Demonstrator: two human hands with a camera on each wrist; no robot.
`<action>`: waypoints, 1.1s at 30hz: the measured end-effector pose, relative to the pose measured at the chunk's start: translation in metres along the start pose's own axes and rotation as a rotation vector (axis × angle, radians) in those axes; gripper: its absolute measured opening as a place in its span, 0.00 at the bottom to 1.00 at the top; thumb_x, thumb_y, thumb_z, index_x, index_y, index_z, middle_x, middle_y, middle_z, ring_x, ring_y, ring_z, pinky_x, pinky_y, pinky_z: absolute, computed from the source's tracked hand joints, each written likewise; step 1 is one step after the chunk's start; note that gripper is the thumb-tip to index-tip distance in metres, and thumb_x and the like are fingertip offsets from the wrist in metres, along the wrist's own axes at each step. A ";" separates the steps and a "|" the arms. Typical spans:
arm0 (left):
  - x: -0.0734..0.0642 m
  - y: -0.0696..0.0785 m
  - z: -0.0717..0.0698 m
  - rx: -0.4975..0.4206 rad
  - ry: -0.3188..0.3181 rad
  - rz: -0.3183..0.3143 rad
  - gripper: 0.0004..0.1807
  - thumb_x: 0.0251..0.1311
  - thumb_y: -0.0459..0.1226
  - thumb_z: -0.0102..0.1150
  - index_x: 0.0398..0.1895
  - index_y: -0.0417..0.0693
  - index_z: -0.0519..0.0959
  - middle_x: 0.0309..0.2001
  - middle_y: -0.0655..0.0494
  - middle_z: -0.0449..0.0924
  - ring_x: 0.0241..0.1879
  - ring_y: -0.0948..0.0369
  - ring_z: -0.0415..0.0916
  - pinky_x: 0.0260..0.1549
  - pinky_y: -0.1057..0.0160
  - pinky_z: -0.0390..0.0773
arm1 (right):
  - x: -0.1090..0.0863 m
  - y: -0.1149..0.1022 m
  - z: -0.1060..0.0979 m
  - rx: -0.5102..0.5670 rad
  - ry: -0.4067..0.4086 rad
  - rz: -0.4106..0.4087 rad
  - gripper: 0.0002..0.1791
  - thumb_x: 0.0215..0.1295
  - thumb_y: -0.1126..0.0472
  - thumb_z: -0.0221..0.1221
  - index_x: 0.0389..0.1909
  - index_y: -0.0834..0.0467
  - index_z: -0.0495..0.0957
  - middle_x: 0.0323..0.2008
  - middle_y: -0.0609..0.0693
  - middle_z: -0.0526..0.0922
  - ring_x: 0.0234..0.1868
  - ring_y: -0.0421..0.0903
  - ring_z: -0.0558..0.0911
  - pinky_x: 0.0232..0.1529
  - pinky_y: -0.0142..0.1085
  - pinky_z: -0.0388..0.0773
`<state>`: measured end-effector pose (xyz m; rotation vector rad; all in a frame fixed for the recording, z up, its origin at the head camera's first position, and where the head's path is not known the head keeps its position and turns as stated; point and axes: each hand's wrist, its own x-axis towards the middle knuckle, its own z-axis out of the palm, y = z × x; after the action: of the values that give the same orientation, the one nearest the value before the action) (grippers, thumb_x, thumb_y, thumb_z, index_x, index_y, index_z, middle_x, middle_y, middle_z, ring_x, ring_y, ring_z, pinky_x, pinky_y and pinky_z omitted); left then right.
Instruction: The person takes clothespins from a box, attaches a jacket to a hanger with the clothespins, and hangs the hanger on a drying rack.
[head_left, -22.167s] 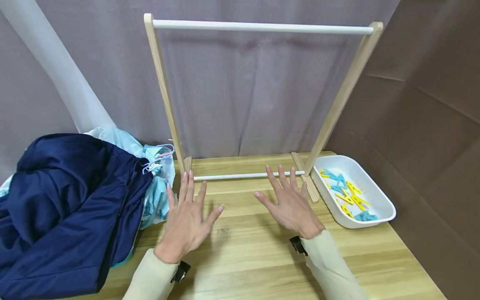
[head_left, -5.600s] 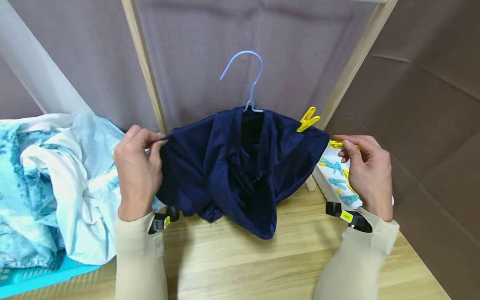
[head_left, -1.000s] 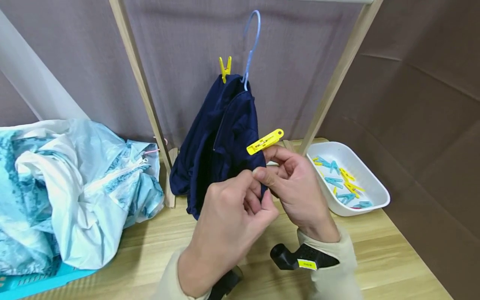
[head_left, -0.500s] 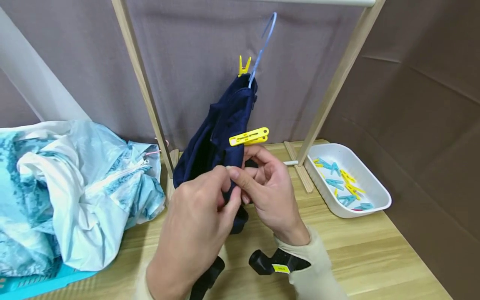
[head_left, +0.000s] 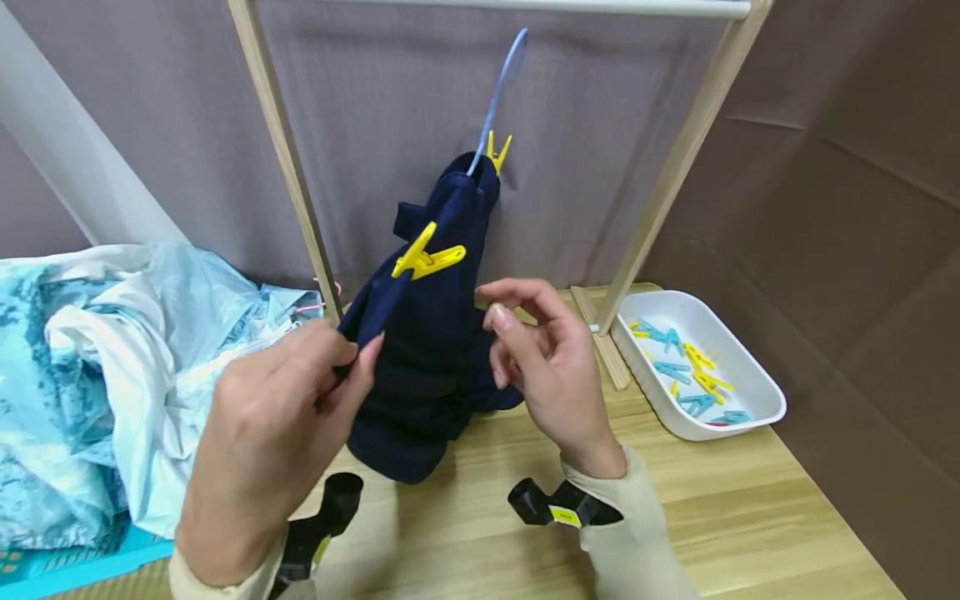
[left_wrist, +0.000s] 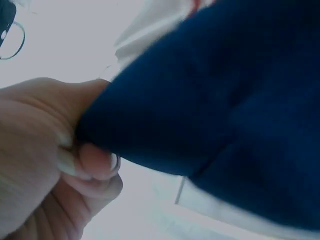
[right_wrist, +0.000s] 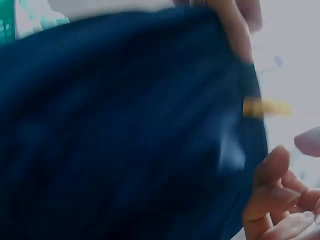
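Note:
A navy jacket [head_left: 450,333] hangs on a blue wire hanger [head_left: 498,96], turned nearly edge-on. One yellow clothespin [head_left: 426,254] clips its near shoulder, and a second yellow clothespin [head_left: 498,152] sits on the far side by the hook. My left hand [head_left: 273,433] pinches the jacket's near edge between thumb and fingers, which the left wrist view also shows on the navy cloth [left_wrist: 200,105]. To the right of the jacket, my right hand [head_left: 551,367] has loosely bent fingers with nothing between them. Cloth hides most of the hanger.
A wooden rack with a white top rod [head_left: 600,7] stands behind. A white tub [head_left: 750,417] of yellow and blue clothespins is at the right. Light blue and white clothes [head_left: 142,375] lie heaped in a turquoise basket [head_left: 97,562] on the left.
My right hand has let go of the jacket edge. My left hand has pulled that edge leftward and nearer, and the hanger has turned with it. Earlier, both hands were together on the edge.

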<state>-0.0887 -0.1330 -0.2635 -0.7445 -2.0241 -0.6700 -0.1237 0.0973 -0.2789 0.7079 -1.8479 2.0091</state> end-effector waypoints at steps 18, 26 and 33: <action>0.018 -0.057 0.014 -0.277 0.801 -0.321 0.23 0.48 0.32 0.77 0.14 0.22 0.75 0.12 0.65 0.67 0.15 0.74 0.59 0.20 0.77 0.52 | 0.009 0.031 -0.008 -0.222 -0.106 0.322 0.09 0.76 0.59 0.57 0.50 0.59 0.78 0.37 0.50 0.77 0.19 0.42 0.73 0.25 0.32 0.72; 0.019 -0.065 0.016 -0.221 0.707 -0.402 0.19 0.51 0.34 0.77 0.18 0.23 0.80 0.16 0.76 0.67 0.18 0.76 0.61 0.24 0.77 0.56 | 0.011 0.035 -0.013 -0.292 -0.099 0.354 0.10 0.77 0.56 0.56 0.51 0.56 0.79 0.34 0.50 0.78 0.22 0.44 0.76 0.26 0.31 0.69; 0.012 -0.072 0.008 -0.023 0.499 -0.482 0.17 0.58 0.44 0.74 0.28 0.34 0.89 0.19 0.81 0.65 0.22 0.79 0.61 0.27 0.75 0.58 | 0.017 0.043 -0.029 -0.567 -0.049 0.333 0.18 0.78 0.46 0.53 0.52 0.55 0.79 0.48 0.53 0.81 0.50 0.50 0.82 0.52 0.43 0.80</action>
<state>-0.1498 -0.1737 -0.2702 -0.0674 -1.7280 -1.0370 -0.1652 0.1194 -0.3068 0.3009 -2.5341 1.5026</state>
